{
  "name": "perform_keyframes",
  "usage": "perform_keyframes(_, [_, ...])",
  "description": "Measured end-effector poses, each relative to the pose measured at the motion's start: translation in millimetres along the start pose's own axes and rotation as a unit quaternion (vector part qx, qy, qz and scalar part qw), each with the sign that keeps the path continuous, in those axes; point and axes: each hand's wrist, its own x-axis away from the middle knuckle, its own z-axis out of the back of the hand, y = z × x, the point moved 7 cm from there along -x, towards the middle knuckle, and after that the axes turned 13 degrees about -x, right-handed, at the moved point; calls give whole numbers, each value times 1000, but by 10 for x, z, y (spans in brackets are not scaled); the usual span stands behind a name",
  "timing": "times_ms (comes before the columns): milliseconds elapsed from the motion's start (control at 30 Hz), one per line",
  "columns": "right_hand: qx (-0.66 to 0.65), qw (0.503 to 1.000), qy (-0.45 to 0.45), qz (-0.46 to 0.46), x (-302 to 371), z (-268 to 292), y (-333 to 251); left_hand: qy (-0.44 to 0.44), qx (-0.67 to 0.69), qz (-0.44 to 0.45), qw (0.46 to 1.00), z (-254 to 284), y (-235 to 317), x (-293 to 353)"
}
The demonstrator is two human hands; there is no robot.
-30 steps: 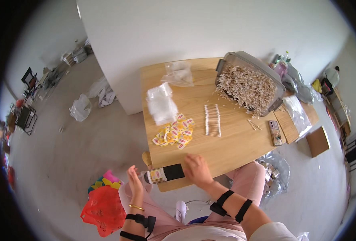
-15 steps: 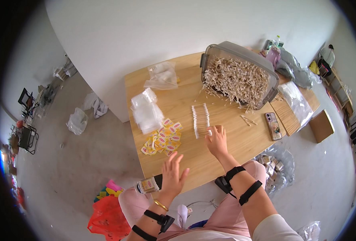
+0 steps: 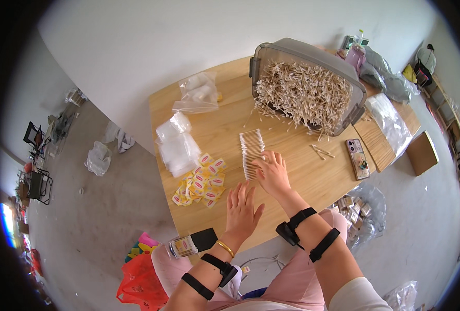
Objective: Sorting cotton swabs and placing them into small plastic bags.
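Observation:
A neat row of cotton swabs (image 3: 251, 144) lies side by side on the wooden table. My right hand (image 3: 273, 175) is over the near right end of this row, fingers apart and slightly bent, touching or just above the swabs. My left hand (image 3: 242, 213) hovers above the table nearer me, fingers stretched and holding nothing. To its left are scattered small yellow-and-white printed slips (image 3: 199, 180). Beyond them sits a stack of clear plastic bags (image 3: 179, 151). A grey plastic bin (image 3: 321, 56), tipped on its side, spills a large heap of loose cotton swabs (image 3: 302, 96).
A few loose swabs (image 3: 322, 152) and a phone (image 3: 358, 159) lie on the right. A larger clear bag (image 3: 196, 93) lies at the far left. At the near left edge is a small clear pack (image 3: 182, 246). An open cardboard box (image 3: 422, 154) stands beyond the table.
My left hand has moved forward and right, closer to the row. My right hand has shifted slightly further over the swabs. The whole view has also shifted a little.

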Motion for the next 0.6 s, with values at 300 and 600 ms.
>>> perform_keyframes(300, [-9,1000,0,10,-7,-29,28,48,51,-25,997,-77,-58,-354])
perform_keyframes(600, [-25,1000,0,-8,158,-7,-47,-16,-55,-43,997,-273,-83,-399])
